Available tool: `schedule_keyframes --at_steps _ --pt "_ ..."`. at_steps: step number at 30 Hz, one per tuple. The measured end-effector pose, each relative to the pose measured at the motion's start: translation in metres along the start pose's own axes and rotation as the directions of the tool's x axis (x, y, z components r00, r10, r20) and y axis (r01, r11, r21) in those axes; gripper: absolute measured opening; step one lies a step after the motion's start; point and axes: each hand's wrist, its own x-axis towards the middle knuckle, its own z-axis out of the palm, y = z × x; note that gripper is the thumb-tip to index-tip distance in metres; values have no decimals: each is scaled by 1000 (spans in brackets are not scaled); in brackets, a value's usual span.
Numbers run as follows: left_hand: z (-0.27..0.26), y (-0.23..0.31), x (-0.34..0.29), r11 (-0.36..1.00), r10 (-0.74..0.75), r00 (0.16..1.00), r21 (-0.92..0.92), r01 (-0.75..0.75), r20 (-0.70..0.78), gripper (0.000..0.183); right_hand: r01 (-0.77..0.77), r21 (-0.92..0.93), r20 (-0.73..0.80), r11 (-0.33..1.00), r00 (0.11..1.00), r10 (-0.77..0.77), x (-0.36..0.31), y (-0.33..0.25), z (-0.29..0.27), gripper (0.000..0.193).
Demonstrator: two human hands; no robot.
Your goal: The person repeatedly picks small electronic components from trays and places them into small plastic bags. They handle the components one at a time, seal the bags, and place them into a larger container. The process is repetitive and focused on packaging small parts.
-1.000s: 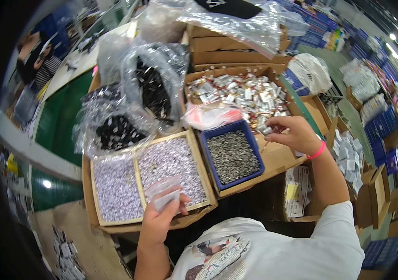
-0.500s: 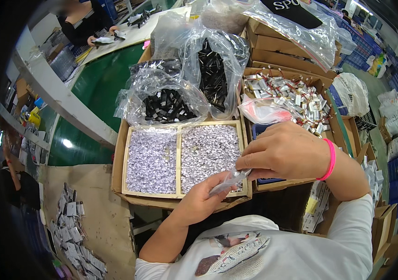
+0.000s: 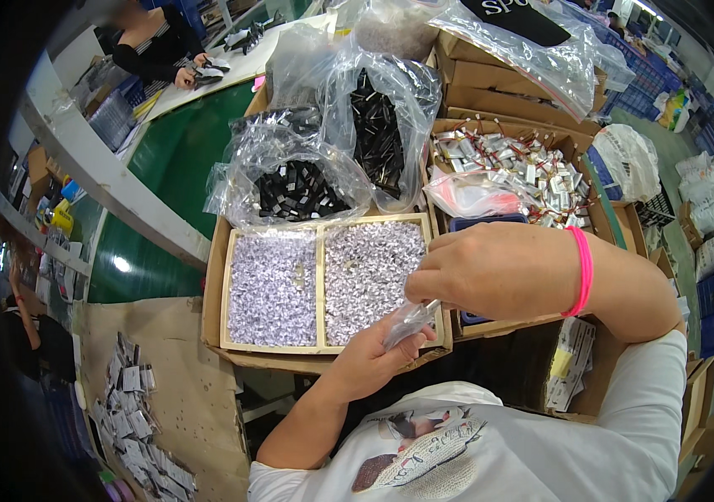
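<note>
My left hand (image 3: 369, 360) pinches a small clear plastic bag (image 3: 407, 325) between thumb and fingers, just over the near right corner of the divided wooden tray (image 3: 321, 289). My right hand (image 3: 482, 263), with a pink band at its wrist, is closed at the bag's upper end. A shiny edge shows below its fingertips, but what they grip is hidden. Tiny silvery-white pieces (image 3: 374, 272) fill the tray's right compartment, and similar pale violet pieces (image 3: 272, 289) fill the left one. Partly covered by my right hand is a dark blue bin (image 3: 476, 223).
Behind the tray, clear bags hold black parts (image 3: 303, 191) and black slim pieces (image 3: 376, 134). A carton of silver battery packs with red wires (image 3: 541, 171) stands at right. Filled packets (image 3: 131, 406) lie on cardboard at left. Another person (image 3: 156, 42) works across the green surface.
My right hand has shifted a little left, its forearm swinging lower right. The bag is tilted more upright in my left hand. The other person's hands have moved slightly.
</note>
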Motion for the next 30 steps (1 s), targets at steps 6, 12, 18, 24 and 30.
schedule_keyframes --at_steps 6,12,18,24,30 --pt "2 -7 6 952 62 998 -299 -68 -29 27 170 152 -121 974 981 -153 3 7 -4 24" --pt "5 -7 4 960 50 997 -274 -64 -58 29 1 70 73 998 997 -6 9 6 -10 27" --pt "4 -5 5 939 100 992 -323 -120 -75 28 75 103 10 992 997 -76 21 2 -10 29" --pt "-3 -3 7 921 147 982 -345 -181 -122 28 163 148 -235 975 964 -126 29 -5 -9 33" --pt "-13 6 -3 887 231 941 -344 -309 -248 34 266 179 -518 947 844 -139 31 -3 -17 24"
